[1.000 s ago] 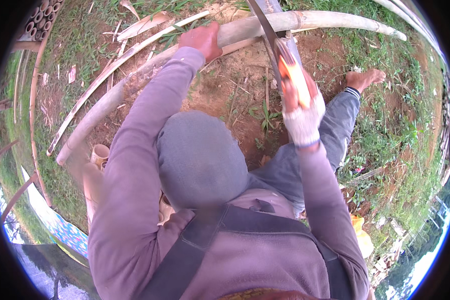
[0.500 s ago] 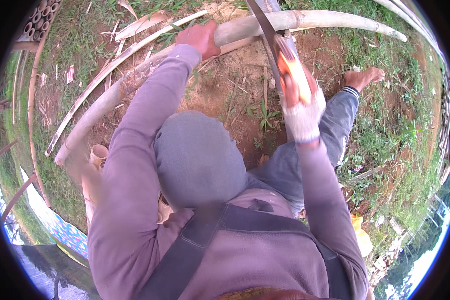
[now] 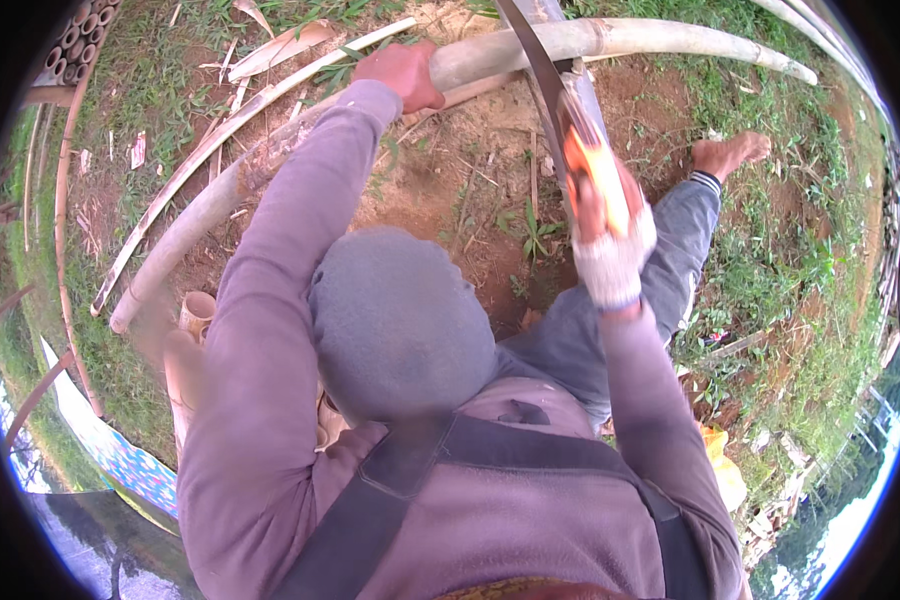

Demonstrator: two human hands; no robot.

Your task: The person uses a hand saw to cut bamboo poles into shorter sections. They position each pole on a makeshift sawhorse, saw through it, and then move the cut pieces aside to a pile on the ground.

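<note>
In the head view, the left grip clasps a bamboo pole; the right grip is closed on a handsaw across that pole. Sawing looks underway; another stroke likely needs the pole steady.

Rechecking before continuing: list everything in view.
Bamboo pole: one, pale, across top
Saw: one, dark with orange handle, across pole
Beam: one, grey, under pole
Split strips: several, pale, upper left
Stacked tubes: many, brown, top left
Cut tubes: at least two, tan, left
Patterned sheet: one, multicoloured, lower left
Crumpled item: one, yellow, lower right
Grass: uncounted, green, all around
Soil: uncounted, brown, centre
Left hand: one, bare, gripping pole
Right hand: one, white glove, holding saw
Sleeves: two, mauve, either side
Trousers: one pair, grey, centre
Foot: one, bare, right
</note>
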